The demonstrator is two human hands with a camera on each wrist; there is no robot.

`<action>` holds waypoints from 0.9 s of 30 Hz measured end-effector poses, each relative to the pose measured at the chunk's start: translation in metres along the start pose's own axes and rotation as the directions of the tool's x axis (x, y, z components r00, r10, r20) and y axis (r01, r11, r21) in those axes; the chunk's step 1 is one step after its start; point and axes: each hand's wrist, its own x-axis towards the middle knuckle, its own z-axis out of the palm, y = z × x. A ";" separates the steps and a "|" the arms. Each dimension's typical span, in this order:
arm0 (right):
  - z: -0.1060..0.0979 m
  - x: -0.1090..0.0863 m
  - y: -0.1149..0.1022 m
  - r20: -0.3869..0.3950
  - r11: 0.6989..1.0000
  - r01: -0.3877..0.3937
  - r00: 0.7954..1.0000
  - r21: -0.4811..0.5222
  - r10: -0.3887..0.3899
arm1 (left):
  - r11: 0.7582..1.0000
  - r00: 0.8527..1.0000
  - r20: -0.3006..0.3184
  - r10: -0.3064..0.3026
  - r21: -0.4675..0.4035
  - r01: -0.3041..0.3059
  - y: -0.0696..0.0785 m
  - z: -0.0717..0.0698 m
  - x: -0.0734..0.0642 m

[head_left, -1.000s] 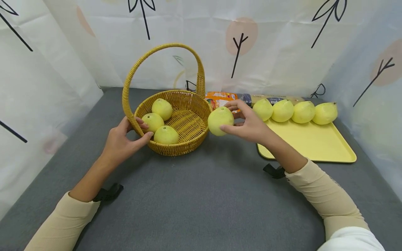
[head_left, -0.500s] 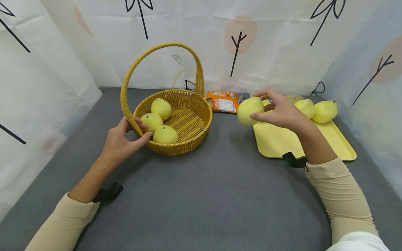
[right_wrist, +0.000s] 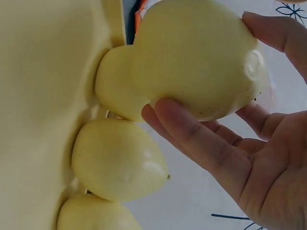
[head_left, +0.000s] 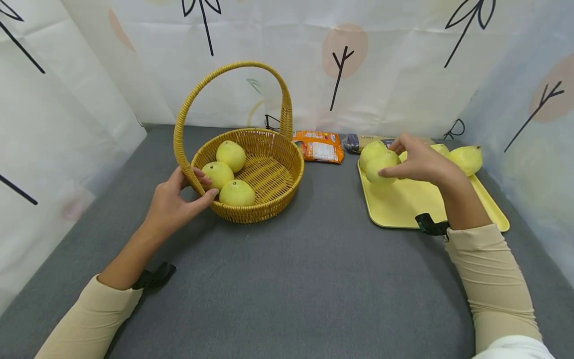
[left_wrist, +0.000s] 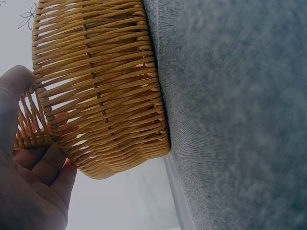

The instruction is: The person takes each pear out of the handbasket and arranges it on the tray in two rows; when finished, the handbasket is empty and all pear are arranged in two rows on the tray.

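In the head view, my left hand (head_left: 175, 199) grips the wicker basket (head_left: 251, 214) at its left rim, by the handle's foot. The left wrist view shows the thumb and fingers on either side of the basket's weave (left_wrist: 100, 91). Inside the basket lie 3 yellow-green, pear-shaped fruits (head_left: 236, 193). My right hand (head_left: 423, 162) holds another such fruit (head_left: 381, 167) between thumb and fingers, over the left back of the yellow tray (head_left: 403, 204). Close behind it, a row of similar fruits (right_wrist: 117, 158) stands along the tray's back, partly hidden by the hand in the head view.
An orange packet (head_left: 318, 147) lies between basket and tray, near the back. Beside it, a dark and tan package (head_left: 358, 142) reaches behind the fruits. A patterned white sheet (head_left: 385, 75) closes off the back and sides of the grey tabletop (head_left: 287, 284).
My right hand has carried the held fruit rightward from beside the basket to over the tray, next to the row's left end. The left hand stays on the basket.
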 end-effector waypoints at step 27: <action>0.009 0.012 0.019 0.117 0.999 -0.025 0.993 -0.041 0.030 | 1.000 1.000 0.004 -0.027 0.001 0.027 0.004 -0.001 0.000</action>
